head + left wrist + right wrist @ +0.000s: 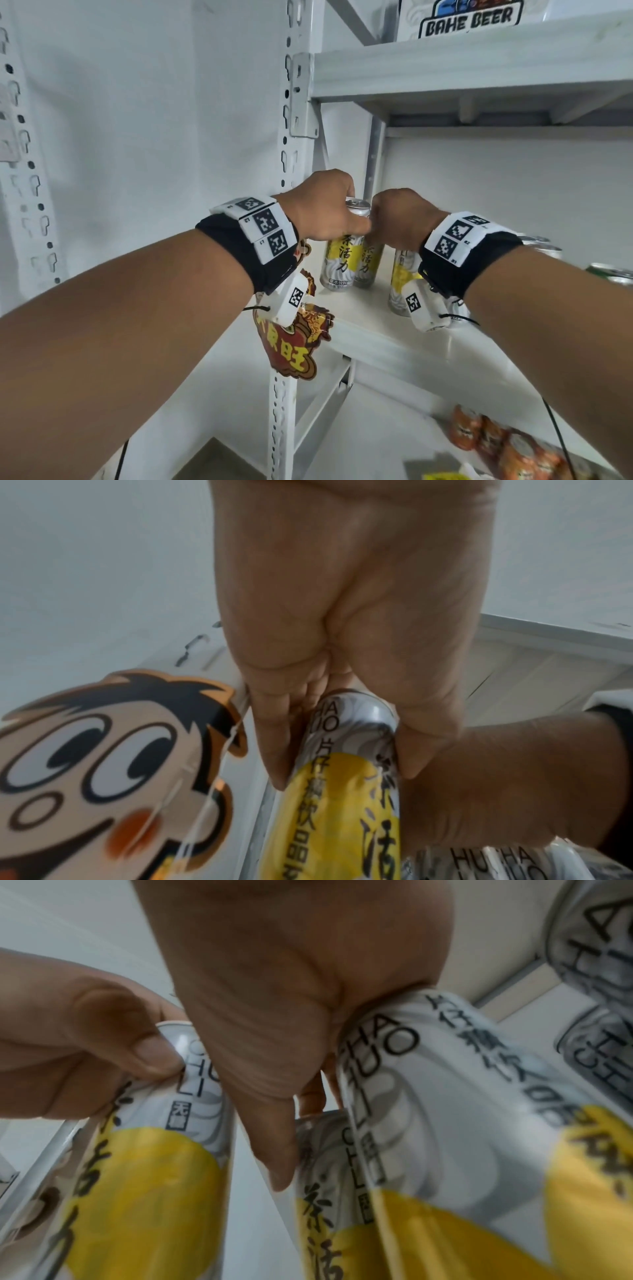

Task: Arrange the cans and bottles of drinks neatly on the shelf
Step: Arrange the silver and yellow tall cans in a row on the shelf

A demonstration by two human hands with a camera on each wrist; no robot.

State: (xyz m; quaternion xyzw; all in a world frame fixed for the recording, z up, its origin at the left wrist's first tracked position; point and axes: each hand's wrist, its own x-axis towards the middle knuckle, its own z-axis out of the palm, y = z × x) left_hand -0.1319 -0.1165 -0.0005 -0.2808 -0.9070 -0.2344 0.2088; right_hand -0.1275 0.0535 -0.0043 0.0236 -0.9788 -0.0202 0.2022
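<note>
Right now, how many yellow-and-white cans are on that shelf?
3 clearly: one gripped by the left hand at the shelf's left end, one behind it, one beneath the right wrist. More may be hidden.

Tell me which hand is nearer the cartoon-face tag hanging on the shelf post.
Left. The left hand grips a can just above the cartoon-face tag; the right hand sits farther along the shelf.

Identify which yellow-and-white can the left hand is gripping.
The leftmost can, nearest the shelf post. The left hand grips its top; the right hand covers its neighbour.
</note>
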